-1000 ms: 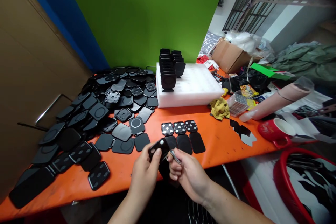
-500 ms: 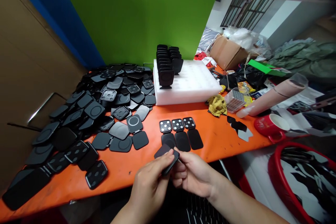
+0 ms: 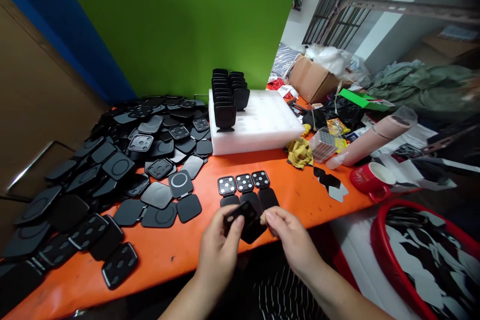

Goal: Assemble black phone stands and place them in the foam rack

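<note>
6 o'clock: thumb and fingers of the left hand (image 3: 220,247) cover part of the black piece (image 3: 247,211); whether the right hand (image 3: 290,235) pinches anything, too small to tell. Forearms (image 3: 191,297) cut by bottom edge. 8 o'clock: black panel (image 3: 17,282) clipped by left edge. 9 o'clock: black heap (image 3: 161,147) hides its lower layers. 4 o'clock: red tub (image 3: 377,235) overruns right edge.

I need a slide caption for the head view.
Left hand holds a black panel at an orange table, right hand nearby.
</note>
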Tool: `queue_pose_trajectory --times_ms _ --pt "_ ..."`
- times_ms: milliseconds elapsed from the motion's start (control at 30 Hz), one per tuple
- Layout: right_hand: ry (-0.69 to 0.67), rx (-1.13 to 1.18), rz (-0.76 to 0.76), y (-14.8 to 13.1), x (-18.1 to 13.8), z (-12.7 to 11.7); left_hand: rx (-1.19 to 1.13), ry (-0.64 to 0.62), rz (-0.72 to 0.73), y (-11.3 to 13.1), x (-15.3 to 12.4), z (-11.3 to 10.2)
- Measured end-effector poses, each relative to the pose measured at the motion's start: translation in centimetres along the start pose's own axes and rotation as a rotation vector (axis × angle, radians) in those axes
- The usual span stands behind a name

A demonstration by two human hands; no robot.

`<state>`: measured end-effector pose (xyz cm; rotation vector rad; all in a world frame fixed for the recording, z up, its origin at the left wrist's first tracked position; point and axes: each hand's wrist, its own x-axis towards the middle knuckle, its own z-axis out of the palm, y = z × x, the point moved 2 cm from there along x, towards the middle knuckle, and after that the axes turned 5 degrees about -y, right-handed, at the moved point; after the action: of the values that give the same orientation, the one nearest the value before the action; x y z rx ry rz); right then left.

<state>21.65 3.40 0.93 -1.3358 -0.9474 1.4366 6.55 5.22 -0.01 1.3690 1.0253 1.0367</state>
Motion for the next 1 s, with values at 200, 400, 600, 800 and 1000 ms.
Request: queue_pose_trajectory --times_ms 200,400,600,800,1000 --pt "-0.098 -0.732 -0.141 -0.2 -0.1 -4.4 -0.056 -0.180 -0.151 -1.9 4.4 2.5" --pt "0.151 -0.833 -0.028 1.4 5.3 -12.0 0.425 -0.361 0.121 -5.3 5.9 6.2" --pt "0.169 -1.046 0.040 3.2 8.4 -14.1 0.784 -0.538 0.324 -6.9 5.5 9.6" --pt "0.255 -1.122 0.022 3.0 7.4 -13.4 1.003 -0.560 0.393 -7.7 5.5 10.3" --pt "0.231 -1.022 -0.059 3.2 2.8 -14.4 1.101 -0.539 0.430 -7.6 5.5 10.2"
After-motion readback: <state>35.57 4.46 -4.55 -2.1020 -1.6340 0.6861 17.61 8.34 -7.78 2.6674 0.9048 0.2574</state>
